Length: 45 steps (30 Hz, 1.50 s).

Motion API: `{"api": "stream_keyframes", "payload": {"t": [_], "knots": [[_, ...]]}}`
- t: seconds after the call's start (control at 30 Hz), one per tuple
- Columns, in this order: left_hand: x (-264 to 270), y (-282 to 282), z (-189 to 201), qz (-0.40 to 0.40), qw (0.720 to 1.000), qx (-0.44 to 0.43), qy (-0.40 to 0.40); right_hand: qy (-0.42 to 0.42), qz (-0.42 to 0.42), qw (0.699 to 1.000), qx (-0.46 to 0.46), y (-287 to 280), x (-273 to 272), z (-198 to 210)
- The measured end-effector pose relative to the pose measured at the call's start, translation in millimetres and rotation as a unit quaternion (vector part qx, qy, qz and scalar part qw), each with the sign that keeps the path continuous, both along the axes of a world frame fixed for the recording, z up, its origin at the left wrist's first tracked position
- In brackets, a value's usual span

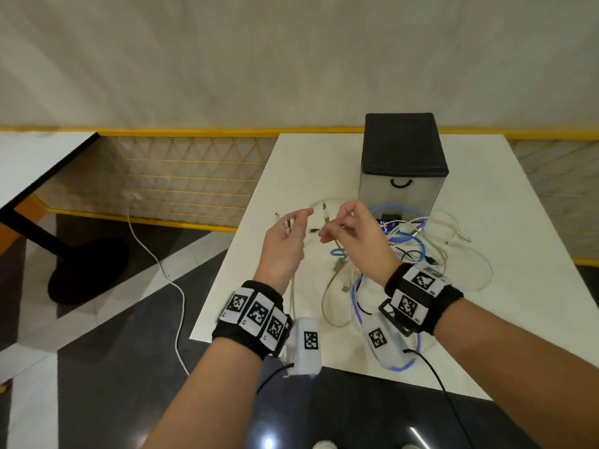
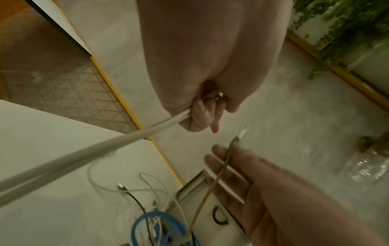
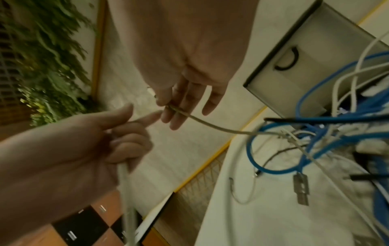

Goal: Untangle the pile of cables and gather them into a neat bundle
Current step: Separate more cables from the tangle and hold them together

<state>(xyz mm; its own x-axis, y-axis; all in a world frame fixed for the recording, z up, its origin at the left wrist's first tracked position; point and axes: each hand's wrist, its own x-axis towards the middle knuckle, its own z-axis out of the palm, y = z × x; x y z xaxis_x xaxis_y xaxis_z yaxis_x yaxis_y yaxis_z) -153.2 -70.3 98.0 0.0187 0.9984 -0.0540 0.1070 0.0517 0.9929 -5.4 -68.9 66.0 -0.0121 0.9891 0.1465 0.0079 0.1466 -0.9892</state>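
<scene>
A tangled pile of white, blue and black cables (image 1: 418, 247) (image 3: 315, 133) lies on the white table (image 1: 291, 163) in front of a box. My left hand (image 1: 291, 225) (image 2: 202, 113) is raised over the table's left side, fingers curled round the ends of white cables (image 2: 84, 149) (image 3: 127, 191) that hang down past my wrist. Just to its right, my right hand (image 1: 330, 228) (image 3: 179, 106) pinches a thin grey cable (image 3: 210, 124) (image 2: 223, 168) close to its plug. That cable runs back down into the pile. The two hands are a few centimetres apart.
A grey box with a black top (image 1: 403, 147) and a drawer handle stands behind the pile. A loose metal USB plug (image 3: 302, 189) lies on the table. A yellow mesh fence (image 1: 188, 176), another table (image 1: 32, 163) and a white cord on the floor (image 1: 155, 260) are at left.
</scene>
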Motion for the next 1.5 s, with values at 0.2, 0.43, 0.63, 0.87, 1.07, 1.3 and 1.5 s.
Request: {"api": "stream_keyframes", "payload": {"t": [0.2,0.43,0.63,0.87,1.07,1.3,1.5], "knots": [[44,5,19,-0.024,0.997,0.072,0.028,-0.01,0.015,1.0,0.016,-18,21,22],[35,30,54,0.04,0.992,0.095,-0.067,-0.248,0.148,0.957,0.0,-35,60,-14],[27,24,62,-0.024,0.992,0.056,-0.114,-0.285,0.1,0.953,0.0,-18,87,-3],[45,9,55,-0.17,0.953,0.08,0.237,-0.294,0.064,0.949,0.095,7,83,58],[38,26,60,0.1,0.981,0.129,0.102,-0.362,0.124,0.924,-0.021,5,93,29],[57,10,51,-0.168,0.913,0.151,0.339,-0.372,0.099,0.922,0.037,0,90,41],[64,22,52,-0.054,0.948,0.193,0.248,-0.354,0.076,0.932,0.027,-3,102,44]]}}
